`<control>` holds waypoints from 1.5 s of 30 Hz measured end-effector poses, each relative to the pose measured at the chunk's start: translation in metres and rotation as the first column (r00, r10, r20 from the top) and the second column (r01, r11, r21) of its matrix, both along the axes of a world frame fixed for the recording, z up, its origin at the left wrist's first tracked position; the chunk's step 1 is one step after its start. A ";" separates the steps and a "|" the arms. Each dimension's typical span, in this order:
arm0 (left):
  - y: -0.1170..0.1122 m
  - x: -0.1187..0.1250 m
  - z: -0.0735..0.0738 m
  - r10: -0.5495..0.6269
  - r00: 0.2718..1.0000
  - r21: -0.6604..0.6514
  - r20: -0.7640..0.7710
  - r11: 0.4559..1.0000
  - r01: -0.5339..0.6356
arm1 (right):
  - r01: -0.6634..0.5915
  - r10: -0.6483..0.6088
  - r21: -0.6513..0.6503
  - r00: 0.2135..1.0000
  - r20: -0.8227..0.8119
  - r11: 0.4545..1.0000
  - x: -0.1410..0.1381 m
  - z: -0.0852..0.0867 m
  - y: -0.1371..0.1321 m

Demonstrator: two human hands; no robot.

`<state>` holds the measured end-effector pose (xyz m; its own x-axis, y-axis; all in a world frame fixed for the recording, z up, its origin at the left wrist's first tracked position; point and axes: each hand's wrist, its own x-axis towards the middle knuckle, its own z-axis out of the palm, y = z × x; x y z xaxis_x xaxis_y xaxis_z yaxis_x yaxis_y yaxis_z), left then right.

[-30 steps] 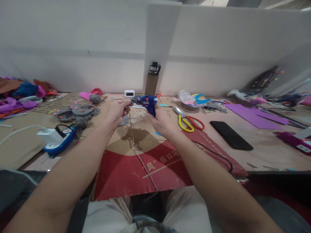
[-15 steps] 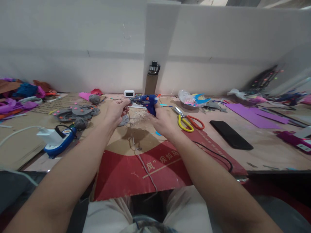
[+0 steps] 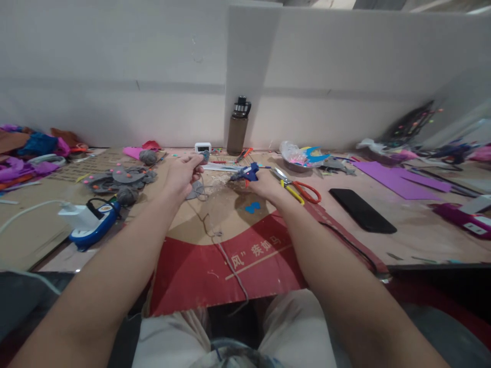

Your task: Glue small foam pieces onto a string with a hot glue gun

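Left hand [image 3: 181,176] pinching 1 grey piece [image 3: 206,155]; right hand [image 3: 267,186] gripping blue glue gun [image 3: 250,173], scissors [image 3: 287,181] just right of it.

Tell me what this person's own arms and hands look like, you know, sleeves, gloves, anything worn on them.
The left forearm and right forearm are bare, with no sleeves in view. The left hand and right hand have no gloves, and no watch or bracelet shows. Whether there are rings is too small to tell.
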<state>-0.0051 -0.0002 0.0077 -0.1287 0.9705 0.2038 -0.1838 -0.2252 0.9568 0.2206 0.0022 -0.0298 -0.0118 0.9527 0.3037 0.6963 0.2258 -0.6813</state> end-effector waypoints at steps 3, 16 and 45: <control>-0.005 0.005 0.001 0.047 0.995 0.080 -0.083 0.996 -0.040 | 0.208 -0.219 0.068 0.940 0.260 0.976 0.002 0.003 -0.006; -0.025 0.021 0.006 0.355 0.835 0.413 -0.420 0.894 -0.173 | -0.263 0.294 0.156 0.645 -0.706 0.952 -0.094 0.027 -0.027; -0.028 0.032 0.005 0.037 0.971 0.191 -0.238 0.982 0.009 | -0.013 0.141 0.278 0.884 -0.446 0.960 -0.075 0.032 -0.027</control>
